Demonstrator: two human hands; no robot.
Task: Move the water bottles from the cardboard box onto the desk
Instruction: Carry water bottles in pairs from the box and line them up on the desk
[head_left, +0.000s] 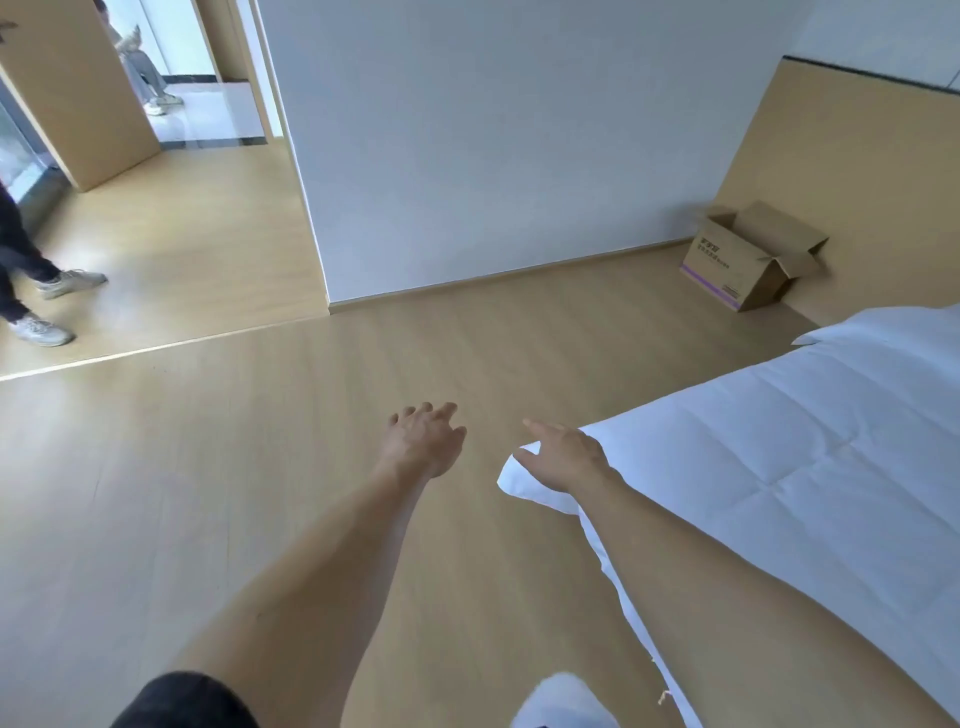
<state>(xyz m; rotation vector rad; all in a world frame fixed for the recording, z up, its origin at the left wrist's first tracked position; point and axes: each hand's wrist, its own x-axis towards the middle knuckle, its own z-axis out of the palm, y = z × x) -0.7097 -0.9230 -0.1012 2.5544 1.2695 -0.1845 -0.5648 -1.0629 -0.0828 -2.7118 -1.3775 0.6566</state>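
Observation:
A brown cardboard box (748, 260) with its flaps open stands on the wooden floor at the far right, against the wooden panel in the corner. Its inside is hidden from here, and no water bottle shows. No desk is in view. My left hand (427, 439) reaches forward over the floor with fingers spread and holds nothing. My right hand (563, 457) is stretched out beside it, fingers apart and empty, just above the corner of the bed. Both hands are far short of the box.
A bed with a white duvet (779, 467) fills the right side. A white wall (493, 156) stands ahead, with a doorway to its left. A person's legs and sneakers (41, 306) are at the left edge; another person sits beyond the doorway.

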